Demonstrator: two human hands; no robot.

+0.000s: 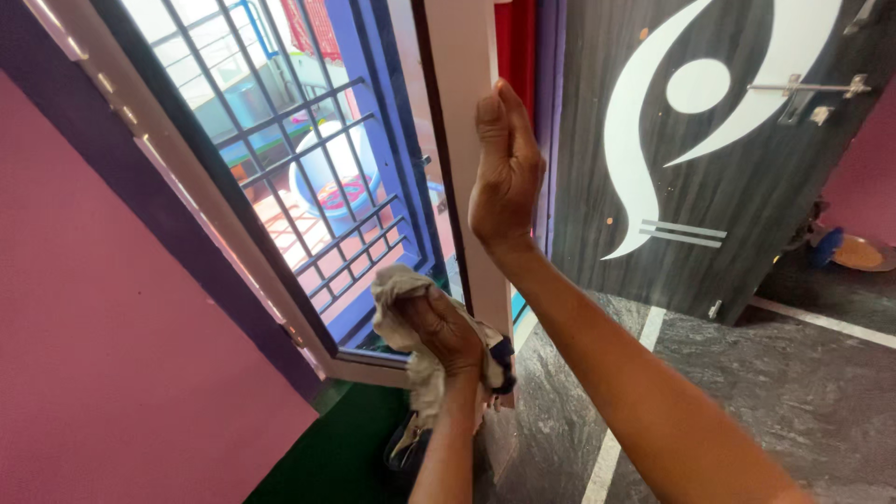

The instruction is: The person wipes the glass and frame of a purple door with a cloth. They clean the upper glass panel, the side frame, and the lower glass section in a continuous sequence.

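Head view: wiping a window frame [464, 140].
Left hand [446, 329]: fingers bunched around a crumpled cloth [411, 322], low against the frame.
Right hand [505, 173]: fingers together, flat, apparently bracing the frame.
Next move: calls for steady pressure upward.

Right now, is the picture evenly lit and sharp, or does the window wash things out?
Head view: daylight through the window is bright, nearly white at the top; the pink wall and floor look dimmer. Straight frames lean and bend, a wide-lens effect. The right hand and the cloth in the left hand look sharp.
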